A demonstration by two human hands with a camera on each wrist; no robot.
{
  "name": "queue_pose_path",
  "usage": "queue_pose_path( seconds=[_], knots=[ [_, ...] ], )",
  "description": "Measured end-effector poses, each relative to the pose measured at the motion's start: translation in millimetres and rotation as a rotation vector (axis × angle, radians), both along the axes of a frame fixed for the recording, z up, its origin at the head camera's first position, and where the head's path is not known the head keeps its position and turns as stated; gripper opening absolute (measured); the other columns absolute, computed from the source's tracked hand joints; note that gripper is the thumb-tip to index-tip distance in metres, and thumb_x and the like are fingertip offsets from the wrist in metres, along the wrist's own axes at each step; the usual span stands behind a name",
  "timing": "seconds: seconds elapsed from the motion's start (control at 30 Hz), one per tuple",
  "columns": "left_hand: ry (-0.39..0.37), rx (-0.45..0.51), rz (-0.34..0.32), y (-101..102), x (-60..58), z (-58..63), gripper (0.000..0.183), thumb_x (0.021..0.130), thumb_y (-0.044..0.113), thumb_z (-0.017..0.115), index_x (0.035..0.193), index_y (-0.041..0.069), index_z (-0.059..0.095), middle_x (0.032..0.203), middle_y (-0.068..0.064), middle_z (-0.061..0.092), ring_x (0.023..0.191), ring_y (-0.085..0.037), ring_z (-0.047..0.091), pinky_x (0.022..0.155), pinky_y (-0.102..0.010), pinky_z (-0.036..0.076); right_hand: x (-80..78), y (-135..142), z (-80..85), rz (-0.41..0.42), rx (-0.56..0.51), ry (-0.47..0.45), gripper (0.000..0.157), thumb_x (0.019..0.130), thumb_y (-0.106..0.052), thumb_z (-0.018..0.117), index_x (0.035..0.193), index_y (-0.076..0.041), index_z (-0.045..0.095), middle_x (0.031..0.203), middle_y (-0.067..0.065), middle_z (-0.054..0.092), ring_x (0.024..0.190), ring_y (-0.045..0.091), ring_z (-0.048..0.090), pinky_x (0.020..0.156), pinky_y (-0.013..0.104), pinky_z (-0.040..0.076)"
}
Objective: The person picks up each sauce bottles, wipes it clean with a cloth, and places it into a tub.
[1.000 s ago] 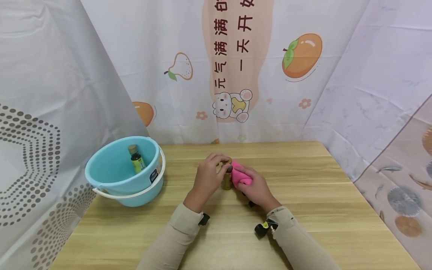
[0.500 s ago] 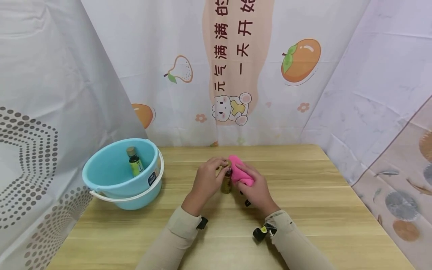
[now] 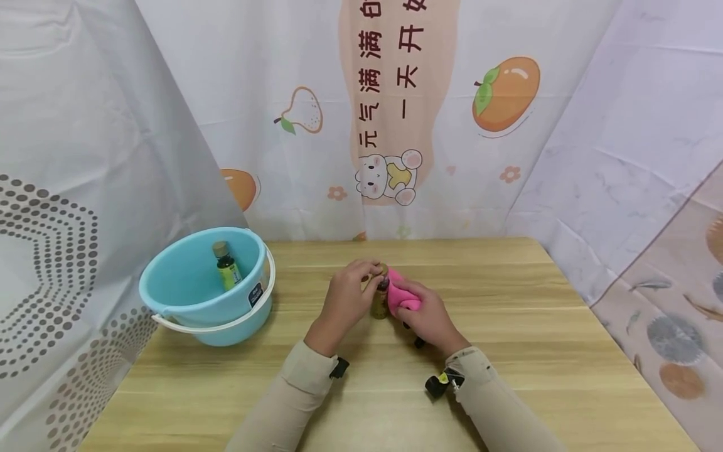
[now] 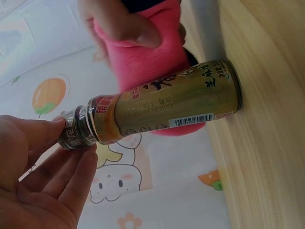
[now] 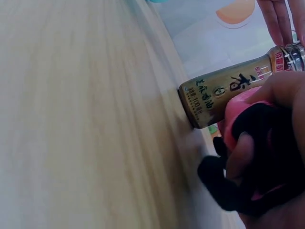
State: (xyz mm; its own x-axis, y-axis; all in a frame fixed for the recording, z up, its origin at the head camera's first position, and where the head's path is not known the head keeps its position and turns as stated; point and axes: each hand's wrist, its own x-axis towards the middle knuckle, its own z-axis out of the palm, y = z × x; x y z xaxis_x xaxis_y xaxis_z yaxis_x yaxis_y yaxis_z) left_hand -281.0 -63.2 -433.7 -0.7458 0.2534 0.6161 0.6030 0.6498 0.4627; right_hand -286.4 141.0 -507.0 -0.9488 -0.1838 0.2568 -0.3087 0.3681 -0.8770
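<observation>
A small gold sesame oil bottle [image 3: 380, 306] stands upright with its base at the tabletop. In the left wrist view, the bottle [image 4: 167, 105] shows Chinese lettering and a barcode. My left hand [image 3: 349, 300] pinches the dark cap [image 4: 74, 131] at its top between thumb and fingers. From the right, my right hand [image 3: 430, 317] grips a folded pink cloth [image 3: 400, 300] and holds it against the bottle's side. Black fabric [image 5: 267, 143] shows with the cloth under the right fingers. The bottle's far side is hidden by the cloth in the right wrist view.
At the left of the wooden table [image 3: 508, 389] stands a light blue bucket [image 3: 181, 301] with a white handle [image 3: 226, 326]. Inside leans a dark bottle [image 3: 227, 267] with a green label. A printed curtain [image 3: 305, 56] hangs behind the table's back edge.
The pink cloth in my right hand rises along the bottle toward its neck, then comes back down. My left hand keeps its pinch on the cap. The head view tilts slightly and returns.
</observation>
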Motion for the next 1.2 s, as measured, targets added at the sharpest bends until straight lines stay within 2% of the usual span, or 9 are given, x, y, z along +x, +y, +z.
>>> queue_pose_path(
  seconds=[0.17, 0.4, 0.6, 0.73, 0.97, 1.1, 1.2],
  knots=[
    [-0.009, -0.006, 0.011, -2.8, 0.1, 2.0, 0.011, 0.097, 0.017, 0.075, 0.105, 0.009, 0.078, 0.122, -0.005, 0.075, 0.111, -0.020, 0.073, 0.086, -0.033, 0.063, -4.6, 0.3, -4.2, 0.029, 0.072, 0.002, 0.058, 0.083, -0.002, 0.075, 0.137, -0.022, 0.069, 0.143, 0.006, 0.063, 0.075, 0.017, 0.056, 0.059, 0.021, 0.049],
    [0.014, -0.007, -0.003, -2.7, -1.7, 5.3, 0.014, 0.097, 0.018, 0.075, 0.110, 0.012, 0.076, 0.124, -0.006, 0.073, 0.118, -0.022, 0.069, 0.098, -0.039, 0.060, -7.8, 4.5, -9.0, 0.026, 0.091, 0.000, 0.060, 0.082, -0.001, 0.076, 0.136, -0.027, 0.069, 0.145, 0.002, 0.061, 0.090, 0.021, 0.058, 0.064, 0.024, 0.051],
    [0.035, 0.013, 0.048, -0.8, -2.6, 2.9, 0.022, 0.094, 0.026, 0.080, 0.112, 0.014, 0.074, 0.119, -0.003, 0.067, 0.108, -0.019, 0.068, 0.089, -0.037, 0.061, -6.5, 5.4, -7.9, 0.024, 0.090, -0.009, 0.059, 0.082, 0.000, 0.075, 0.135, -0.026, 0.069, 0.147, 0.001, 0.060, 0.092, 0.022, 0.058, 0.064, 0.023, 0.049],
    [0.035, 0.027, 0.040, 0.2, -2.5, 1.5, 0.016, 0.093, 0.023, 0.080, 0.105, 0.015, 0.077, 0.109, 0.000, 0.069, 0.103, -0.016, 0.068, 0.088, -0.035, 0.061, -4.7, 4.6, -7.1, 0.016, 0.093, -0.010, 0.059, 0.082, 0.000, 0.075, 0.135, -0.026, 0.069, 0.146, 0.001, 0.060, 0.093, 0.021, 0.058, 0.065, 0.023, 0.050],
    [0.024, 0.025, 0.043, -0.1, 1.2, 2.4, 0.014, 0.093, 0.021, 0.080, 0.104, 0.012, 0.080, 0.108, 0.001, 0.072, 0.104, -0.017, 0.071, 0.089, -0.034, 0.062, -2.5, 2.5, -6.6, -0.009, 0.071, 0.015, 0.058, 0.084, -0.005, 0.076, 0.135, -0.033, 0.069, 0.145, -0.001, 0.061, 0.078, 0.017, 0.058, 0.059, 0.023, 0.051],
    [0.036, 0.020, 0.046, 0.1, 1.9, 3.1, 0.012, 0.093, 0.019, 0.080, 0.102, 0.011, 0.081, 0.110, -0.001, 0.074, 0.104, -0.018, 0.072, 0.088, -0.035, 0.062, -0.9, -0.1, -3.9, -0.032, 0.008, 0.047, 0.060, 0.082, -0.004, 0.077, 0.134, -0.034, 0.069, 0.143, -0.004, 0.062, 0.067, 0.015, 0.056, 0.053, 0.024, 0.051],
    [0.045, 0.014, 0.042, -0.1, 1.6, 3.0, 0.010, 0.092, 0.017, 0.080, 0.100, 0.011, 0.080, 0.111, -0.001, 0.075, 0.105, -0.019, 0.073, 0.087, -0.035, 0.062, 0.1, -1.4, -2.2, -0.044, -0.047, 0.076, 0.061, 0.082, -0.002, 0.078, 0.133, -0.034, 0.070, 0.145, -0.005, 0.061, 0.065, 0.015, 0.055, 0.051, 0.024, 0.051]
  ],
)
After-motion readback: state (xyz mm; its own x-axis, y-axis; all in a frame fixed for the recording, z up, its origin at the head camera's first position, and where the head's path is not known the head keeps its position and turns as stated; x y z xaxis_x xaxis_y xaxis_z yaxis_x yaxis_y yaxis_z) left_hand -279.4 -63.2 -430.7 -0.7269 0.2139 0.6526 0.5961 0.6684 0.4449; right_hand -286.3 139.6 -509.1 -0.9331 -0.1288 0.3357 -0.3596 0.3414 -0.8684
